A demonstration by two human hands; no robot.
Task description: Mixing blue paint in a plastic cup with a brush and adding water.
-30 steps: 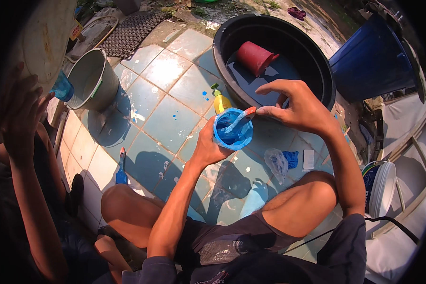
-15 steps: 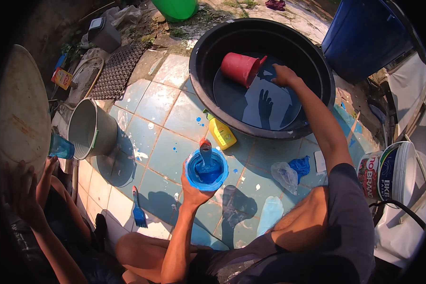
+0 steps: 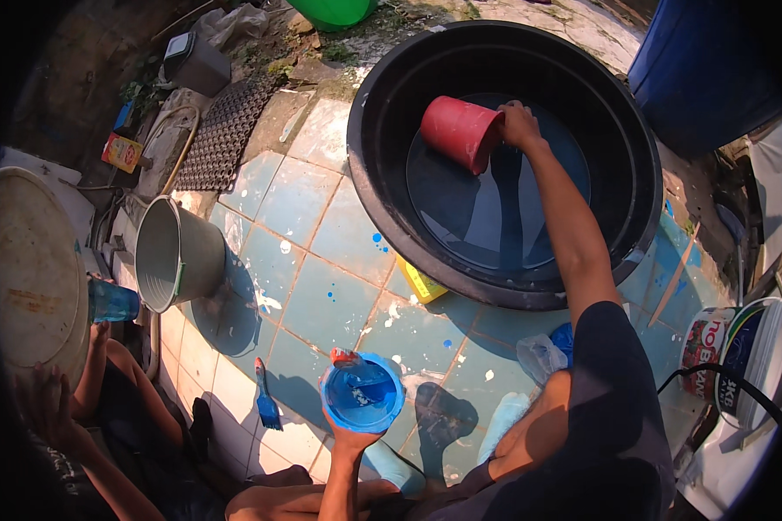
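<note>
My left hand [image 3: 349, 438] is wrapped round a blue paint-smeared cup [image 3: 394, 392] with blue paint inside. A paintbrush with a red-orange handle [image 3: 346, 356] leans in it, its handle at the far rim. My right hand [image 3: 521, 128] reaches into a big black tub [image 3: 375, 187] and is closed at the handle of a red water dipper [image 3: 460, 132]. Shallow water [image 3: 443, 227] covers the tub's bottom. The dipper lies tilted over the water, its mouth toward my right hand. A second paintbrush [image 3: 267, 399], with blue bristles, lies on the tiles to my left.
At the left, another person's hand [image 3: 52, 408] is at a large round lid [image 3: 39, 260]; beside it is a blue cup [image 3: 113, 301]. A grey bucket [image 3: 182, 252] lies tipped nearby. A yellow bottle [image 3: 421, 280] touches the tub. Paint pails [image 3: 738, 356] stand right.
My right hand has gone from hovering over the water to the dipper's handle. The blue cup and my left hand have come lower and nearer. The view has shifted.
</note>
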